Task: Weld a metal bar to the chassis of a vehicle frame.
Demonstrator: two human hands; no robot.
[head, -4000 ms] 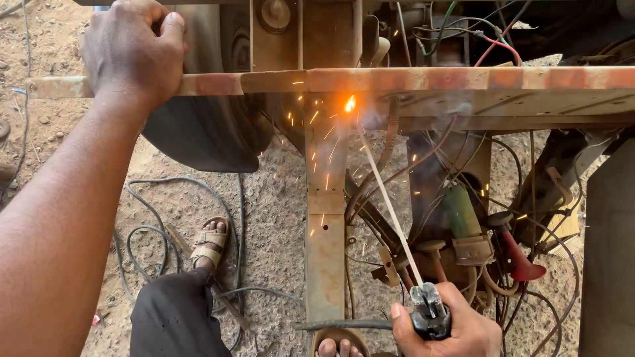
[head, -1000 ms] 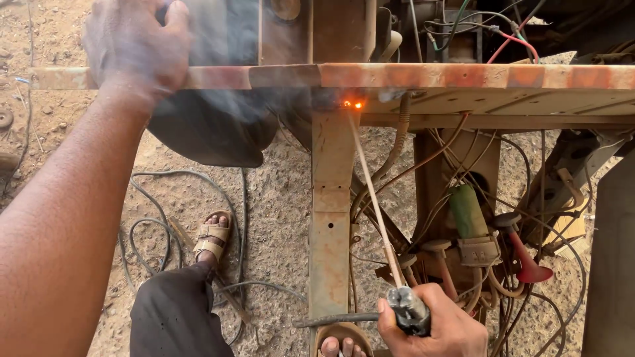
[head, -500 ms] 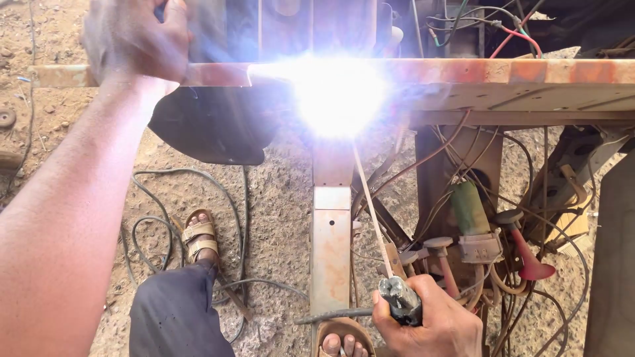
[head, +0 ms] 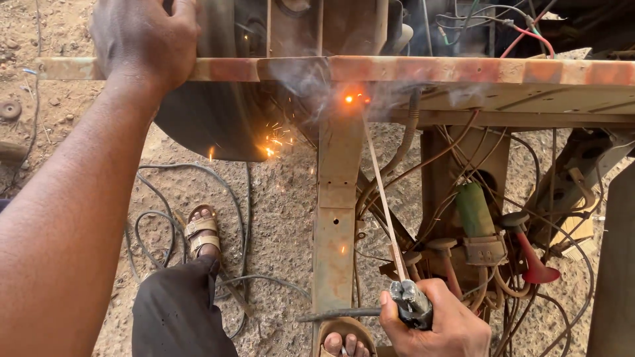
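Right hand: the right hand (head: pixel 433 324) is wrapped tight around a dark electrode holder (head: pixel 411 305) at the bottom edge of the view.
Rod: a thin welding rod (head: pixel 382 198) runs up from the holder, leaning left, to the joint above.
Tip: the rod's end meets the metal at a small orange glowing spot (head: pixel 349 99), with grey smoke around it and sparks (head: pixel 274 140) falling lower left.
Left hand: the left hand (head: pixel 147 41) is clamped over the top edge of the rusty horizontal beam (head: pixel 463 69), fingers curled over its far side, well left of the glow.
Upright: a rusty vertical post (head: pixel 336 211) drops from the beam just below the glow.
Right of post: tangled wires, a green cylinder (head: pixel 474 210) and a red horn-shaped part (head: pixel 532 261).
Ground: gravel, loose cables (head: pixel 155 225), and a sandalled foot (head: pixel 202 231) above a dark trouser leg (head: pixel 178 311).
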